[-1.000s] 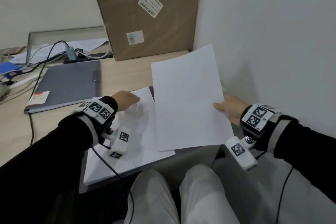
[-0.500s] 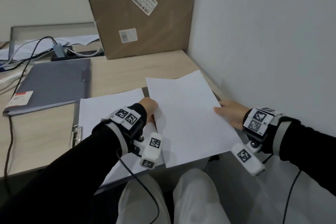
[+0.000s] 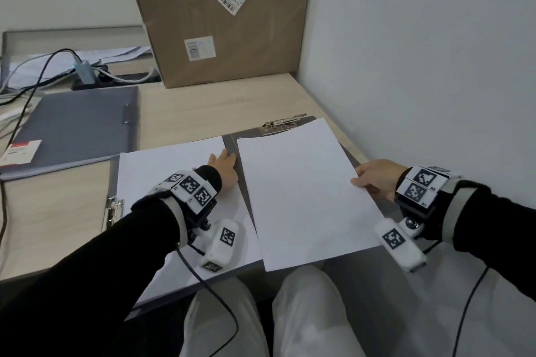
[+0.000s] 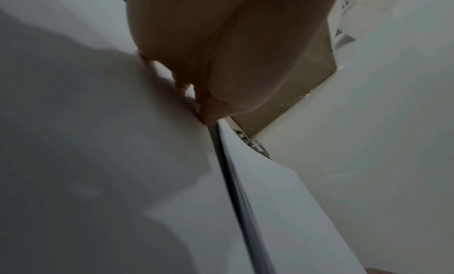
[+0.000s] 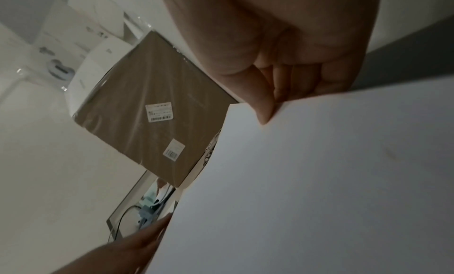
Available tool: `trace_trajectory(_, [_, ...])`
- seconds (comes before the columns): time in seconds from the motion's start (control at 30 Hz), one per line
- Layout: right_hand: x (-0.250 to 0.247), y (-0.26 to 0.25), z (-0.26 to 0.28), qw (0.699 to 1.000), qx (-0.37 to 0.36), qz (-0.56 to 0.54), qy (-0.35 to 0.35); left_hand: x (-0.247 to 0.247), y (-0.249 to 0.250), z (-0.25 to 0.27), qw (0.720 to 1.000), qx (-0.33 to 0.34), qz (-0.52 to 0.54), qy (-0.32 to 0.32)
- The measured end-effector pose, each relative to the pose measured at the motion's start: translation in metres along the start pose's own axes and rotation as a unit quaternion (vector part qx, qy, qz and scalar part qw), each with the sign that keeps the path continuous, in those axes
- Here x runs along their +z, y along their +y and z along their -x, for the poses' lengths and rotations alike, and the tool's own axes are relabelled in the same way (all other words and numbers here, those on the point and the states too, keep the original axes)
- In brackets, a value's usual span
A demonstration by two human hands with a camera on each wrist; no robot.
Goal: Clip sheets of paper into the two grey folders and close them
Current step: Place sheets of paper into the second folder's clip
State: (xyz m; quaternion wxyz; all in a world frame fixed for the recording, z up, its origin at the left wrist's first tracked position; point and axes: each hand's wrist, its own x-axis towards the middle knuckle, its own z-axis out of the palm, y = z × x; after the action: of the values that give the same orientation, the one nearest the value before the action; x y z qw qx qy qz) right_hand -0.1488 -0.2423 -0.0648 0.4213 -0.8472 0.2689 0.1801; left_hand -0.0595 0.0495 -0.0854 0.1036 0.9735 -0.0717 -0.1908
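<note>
An open grey folder (image 3: pixel 231 144) lies at the desk's near edge. A white stack (image 3: pixel 162 174) covers its left half, held by a metal clip (image 3: pixel 112 209) at the left edge. Another clip (image 3: pixel 282 122) sits at the top of the right half. My right hand (image 3: pixel 374 180) pinches the right edge of a loose white sheet (image 3: pixel 304 191), thumb on top, and the sheet lies over the right half just below that clip. My left hand (image 3: pixel 224 166) rests with straight fingers at the spine, beside the sheet's left edge. A second grey folder (image 3: pixel 78 124) lies closed at the back left.
A large cardboard box (image 3: pixel 220 17) leans against the wall behind the folders. Cables and a small hub (image 3: pixel 82 72) lie at the back left. The white wall (image 3: pixel 420 66) runs close along the desk's right side. The folder and papers overhang the desk edge above my knees.
The right hand lowered the raised sheet onto the folder's right half. The left hand slid right across the left stack to the spine.
</note>
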Motion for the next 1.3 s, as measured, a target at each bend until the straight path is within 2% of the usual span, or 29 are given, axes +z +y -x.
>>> trace_trajectory(0.17, [-0.002,0.006,0.006,0.997,0.001,-0.076,-0.016,-0.003,-0.002,0.022,0.998,0.056,-0.039,0.001])
trace_trajectory(0.23, [0.000,0.008,0.009,0.996,-0.012,-0.088,-0.022,-0.002,-0.008,0.026,0.996,0.074,-0.034,-0.022])
trace_trajectory(0.4, [0.010,0.011,0.017,0.992,-0.043,-0.118,-0.021,-0.001,-0.018,0.038,0.991,0.104,0.036,-0.073])
trace_trajectory(0.47, [0.015,0.012,0.023,0.992,-0.044,-0.117,-0.026,-0.003,-0.018,0.038,0.989,0.089,0.098,-0.063])
trace_trajectory(0.53, [0.017,0.013,0.028,0.991,-0.047,-0.120,-0.030,-0.004,-0.014,0.035,0.987,0.063,0.146,-0.003])
trace_trajectory(0.6, [0.017,0.015,0.032,0.989,-0.048,-0.135,-0.031,-0.005,-0.006,0.039,0.964,0.017,0.254,0.078])
trace_trajectory(0.67, [0.016,0.017,0.034,0.986,-0.049,-0.155,-0.035,-0.006,0.002,0.038,0.939,-0.007,0.324,0.113])
trace_trajectory(0.8, [0.015,0.022,0.037,0.987,-0.045,-0.147,-0.050,-0.005,0.016,0.037,0.891,-0.031,0.442,0.096])
trace_trajectory(0.87, [0.017,0.025,0.036,0.989,-0.044,-0.135,-0.052,-0.003,0.018,0.033,0.878,-0.042,0.468,0.092])
trace_trajectory(0.97, [0.017,0.026,0.036,0.991,-0.039,-0.120,-0.048,-0.001,0.019,0.032,0.874,-0.068,0.474,0.081])
trace_trajectory(1.07, [0.014,0.025,0.040,0.995,-0.022,-0.089,-0.047,-0.005,0.018,0.038,0.872,-0.094,0.479,0.039])
trace_trajectory(1.17, [0.012,0.023,0.044,0.997,-0.012,-0.067,-0.042,0.000,0.014,0.036,0.877,-0.079,0.472,0.026])
trace_trajectory(1.3, [0.011,0.021,0.044,0.996,-0.003,-0.084,-0.012,0.001,0.012,0.038,0.871,-0.075,0.484,0.034])
